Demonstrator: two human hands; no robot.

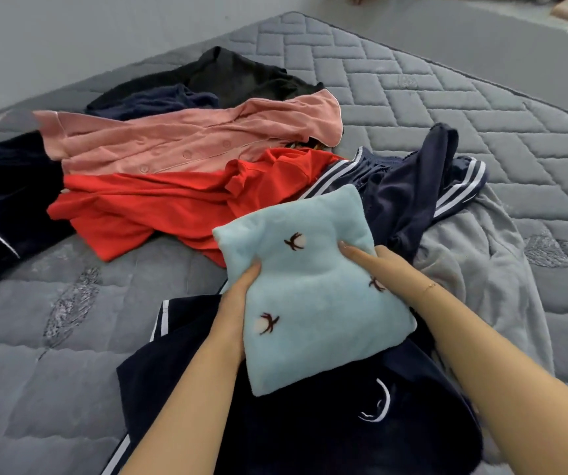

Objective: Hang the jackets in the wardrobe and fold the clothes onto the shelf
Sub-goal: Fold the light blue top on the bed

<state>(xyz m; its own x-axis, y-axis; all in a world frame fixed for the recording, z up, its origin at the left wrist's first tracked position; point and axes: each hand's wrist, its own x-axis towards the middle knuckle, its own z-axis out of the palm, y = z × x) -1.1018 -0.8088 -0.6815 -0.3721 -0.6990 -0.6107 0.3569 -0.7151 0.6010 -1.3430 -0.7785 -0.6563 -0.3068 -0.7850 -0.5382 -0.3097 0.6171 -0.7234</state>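
Near centre, I hold the folded pale-blue garment (313, 293) above the navy piece (310, 423) on the mattress (481, 132), left hand (238, 303) gripping its left edge, right hand (375, 265) its right, apparently keeping the fold intact.

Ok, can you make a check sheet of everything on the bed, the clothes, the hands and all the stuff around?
Surface: grey quilted mattress, no sheet on it.
Job's things: folded light blue fleece garment with small embroidered marks, held over a navy garment with white trim.
Clutter: unfolded pink buttoned shirt, red shirt, navy striped track garment, grey fleece garment, black garment, dark navy garment at the left edge.
Hands: left hand grips the blue fleece's left edge; right hand holds its right edge, fingers on top.
Cables: nothing seen.
Surroundings: grey wall; wardrobe and shelf not in view.
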